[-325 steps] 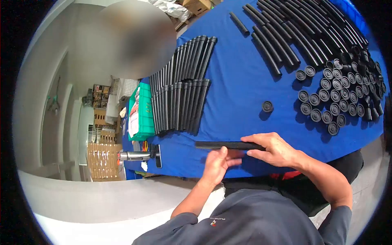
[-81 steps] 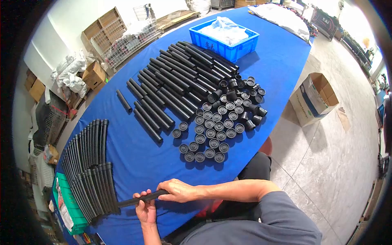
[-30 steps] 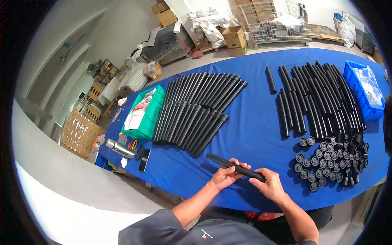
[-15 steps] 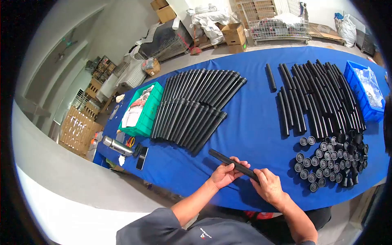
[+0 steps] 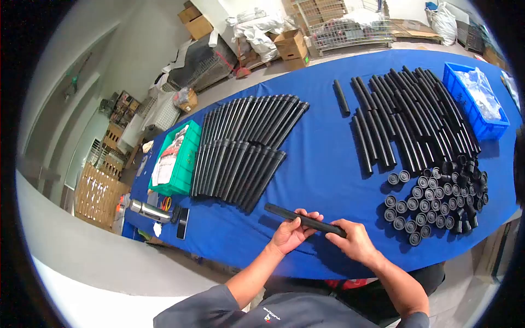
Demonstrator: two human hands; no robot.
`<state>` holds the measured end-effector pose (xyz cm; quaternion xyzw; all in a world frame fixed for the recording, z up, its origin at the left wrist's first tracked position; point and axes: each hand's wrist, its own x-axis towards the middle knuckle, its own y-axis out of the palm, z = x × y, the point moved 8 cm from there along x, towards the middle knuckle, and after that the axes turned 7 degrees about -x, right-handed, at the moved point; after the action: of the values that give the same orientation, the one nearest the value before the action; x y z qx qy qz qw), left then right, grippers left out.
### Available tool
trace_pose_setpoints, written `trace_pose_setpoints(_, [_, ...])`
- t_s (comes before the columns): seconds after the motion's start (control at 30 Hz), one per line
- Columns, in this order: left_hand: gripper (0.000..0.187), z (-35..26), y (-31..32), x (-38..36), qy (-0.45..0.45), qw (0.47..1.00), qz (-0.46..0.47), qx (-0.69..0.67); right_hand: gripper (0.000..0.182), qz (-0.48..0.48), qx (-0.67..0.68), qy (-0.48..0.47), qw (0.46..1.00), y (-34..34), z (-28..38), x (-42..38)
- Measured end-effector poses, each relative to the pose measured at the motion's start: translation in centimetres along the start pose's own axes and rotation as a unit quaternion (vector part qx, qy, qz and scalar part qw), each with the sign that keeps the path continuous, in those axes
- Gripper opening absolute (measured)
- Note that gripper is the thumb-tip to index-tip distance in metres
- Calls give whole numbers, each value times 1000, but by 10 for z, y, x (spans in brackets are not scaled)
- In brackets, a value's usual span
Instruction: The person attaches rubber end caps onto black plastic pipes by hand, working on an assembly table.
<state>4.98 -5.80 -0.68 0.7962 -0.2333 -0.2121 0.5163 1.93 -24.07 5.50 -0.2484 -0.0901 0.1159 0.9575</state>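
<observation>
A black tube [image 5: 281, 211] is held in both hands above the front of the blue-clothed table. My left hand [image 5: 293, 232] is closed round its middle, with the thumb on top. At the tube's right end, my right hand [image 5: 354, 240] grips it, and the fingers cover that end. Past the tube, to the left, lie two fanned rows of black tubes with thicker collars at their far ends [image 5: 235, 169]. Plain black tubes [image 5: 407, 117] lie in a bunch on the right. Nearer me, round black caps [image 5: 424, 205] with ringed faces are grouped.
A green crate [image 5: 188, 158] with cloth or bags stands at the left, near a steel flask [image 5: 147, 210] and a phone [image 5: 182, 224]. A blue crate [image 5: 484, 128] holding clear plastic bags is at the far right. Cartons [image 5: 290, 45] and wire cages stand behind the table.
My view has shifted, so the table's contents appear further left. Both hands still hold the tube, which now lies at a flatter angle. My right hand's fingers have closed further over its end.
</observation>
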Motion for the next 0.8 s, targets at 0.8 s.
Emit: trace_pose_setpoints(0.8, [29, -2, -12, -3, -3, 1000, -12, 14, 34, 28, -3, 8, 1000, 0, 2, -4])
